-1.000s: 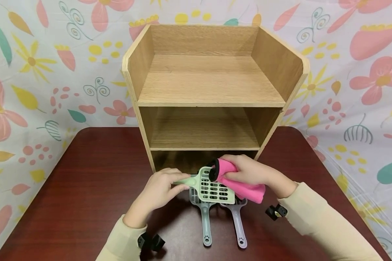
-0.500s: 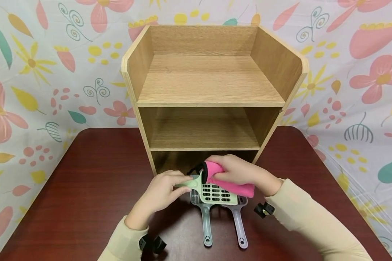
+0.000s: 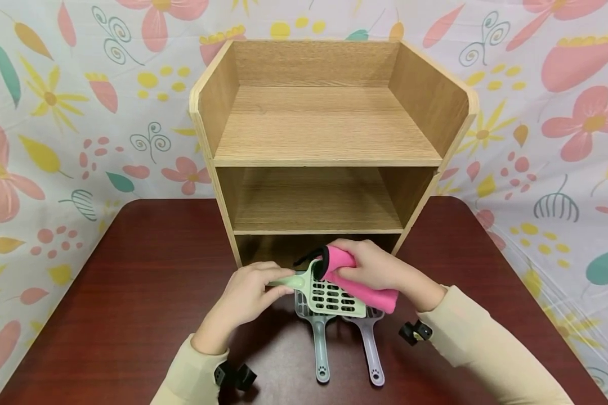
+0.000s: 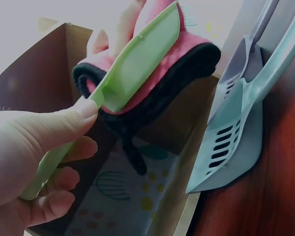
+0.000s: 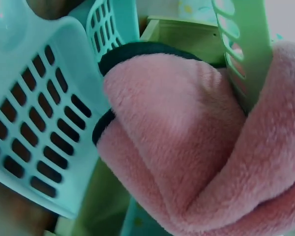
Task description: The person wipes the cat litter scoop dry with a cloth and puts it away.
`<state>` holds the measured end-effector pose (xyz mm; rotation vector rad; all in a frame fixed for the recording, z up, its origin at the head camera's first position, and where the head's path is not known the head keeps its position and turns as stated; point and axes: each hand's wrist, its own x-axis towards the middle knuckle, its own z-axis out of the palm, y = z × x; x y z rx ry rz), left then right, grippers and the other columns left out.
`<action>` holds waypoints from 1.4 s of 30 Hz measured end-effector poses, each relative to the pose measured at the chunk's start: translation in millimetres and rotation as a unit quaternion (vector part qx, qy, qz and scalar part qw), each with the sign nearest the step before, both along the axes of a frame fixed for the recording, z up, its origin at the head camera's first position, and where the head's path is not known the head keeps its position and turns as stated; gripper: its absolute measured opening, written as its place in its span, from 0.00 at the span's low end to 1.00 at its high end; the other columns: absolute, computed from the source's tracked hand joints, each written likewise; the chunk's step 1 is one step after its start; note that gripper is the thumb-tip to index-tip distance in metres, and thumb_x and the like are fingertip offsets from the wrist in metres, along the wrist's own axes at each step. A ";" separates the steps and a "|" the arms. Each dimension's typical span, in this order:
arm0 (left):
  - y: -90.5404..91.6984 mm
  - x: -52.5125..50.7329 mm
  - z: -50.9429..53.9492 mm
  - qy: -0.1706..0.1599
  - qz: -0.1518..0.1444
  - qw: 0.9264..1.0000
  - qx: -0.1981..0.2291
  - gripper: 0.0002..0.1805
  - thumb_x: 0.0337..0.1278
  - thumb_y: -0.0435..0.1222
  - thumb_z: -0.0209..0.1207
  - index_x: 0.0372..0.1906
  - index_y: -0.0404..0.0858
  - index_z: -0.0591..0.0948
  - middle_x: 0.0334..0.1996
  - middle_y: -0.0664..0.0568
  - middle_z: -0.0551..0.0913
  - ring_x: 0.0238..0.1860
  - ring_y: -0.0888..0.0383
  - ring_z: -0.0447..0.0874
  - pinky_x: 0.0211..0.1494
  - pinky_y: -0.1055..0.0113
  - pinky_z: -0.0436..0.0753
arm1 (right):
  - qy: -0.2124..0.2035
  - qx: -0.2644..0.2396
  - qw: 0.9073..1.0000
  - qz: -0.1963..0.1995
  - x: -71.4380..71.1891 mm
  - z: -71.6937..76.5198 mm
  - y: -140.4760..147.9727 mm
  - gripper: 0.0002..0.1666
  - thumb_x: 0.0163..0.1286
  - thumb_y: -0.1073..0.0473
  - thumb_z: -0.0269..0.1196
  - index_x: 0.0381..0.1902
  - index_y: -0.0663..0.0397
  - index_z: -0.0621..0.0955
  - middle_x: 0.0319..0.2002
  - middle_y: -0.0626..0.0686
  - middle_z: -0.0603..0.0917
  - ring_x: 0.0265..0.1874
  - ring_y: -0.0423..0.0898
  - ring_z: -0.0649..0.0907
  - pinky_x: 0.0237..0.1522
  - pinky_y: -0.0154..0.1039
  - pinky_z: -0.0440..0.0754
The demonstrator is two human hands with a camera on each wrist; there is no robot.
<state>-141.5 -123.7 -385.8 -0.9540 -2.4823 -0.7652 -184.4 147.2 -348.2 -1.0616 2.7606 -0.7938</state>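
Green scoop (image 3: 335, 296) in pinch of L hand (image 3: 253, 289), pink cloth (image 3: 363, 290) w/ blk trim (image 3: 322, 263) in grip of R hand (image 3: 374, 264).

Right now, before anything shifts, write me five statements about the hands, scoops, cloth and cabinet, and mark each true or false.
1. The left hand grips the green scoop by its handle. True.
2. The right hand holds the pink cloth against the green scoop. True.
3. The pink cloth is edged in white. False: its edging is black.
4. Neither hand grips the blue-gray scoop or the purple scoop. True.
5. The wooden cabinet shows only one level. False: it shows three.
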 end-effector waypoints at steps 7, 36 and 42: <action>-3.3 -0.6 0.3 0.020 0.010 1.000 0.007 0.15 0.47 0.44 0.68 0.42 0.47 0.86 0.34 0.63 0.85 0.33 0.66 0.80 0.33 0.68 0.78 | -0.085 -0.122 0.981 -0.126 13.6 -14.0 10.4 0.20 0.58 0.59 0.65 0.50 0.43 0.78 0.31 0.47 0.82 0.24 0.41 0.79 0.28 0.34 0.78; 8.5 -0.2 -8.2 -0.006 -0.042 0.995 0.089 0.16 0.49 0.40 0.67 0.45 0.38 0.85 0.33 0.57 0.85 0.32 0.66 0.79 0.35 0.74 0.76 | -0.624 -0.550 0.555 -0.016 53.9 -32.9 -3.5 0.25 0.70 0.48 0.41 0.64 0.42 0.64 0.54 0.52 0.79 0.53 0.54 0.80 0.58 0.60 0.71; 6.2 -0.8 -6.3 -0.006 -0.048 0.995 0.090 0.17 0.49 0.40 0.67 0.45 0.39 0.85 0.34 0.58 0.85 0.31 0.67 0.78 0.35 0.74 0.76 | -0.573 -0.526 0.621 -0.094 48.5 -35.3 2.5 0.17 0.72 0.53 0.46 0.53 0.54 0.71 0.44 0.52 0.85 0.46 0.50 0.84 0.52 0.51 0.79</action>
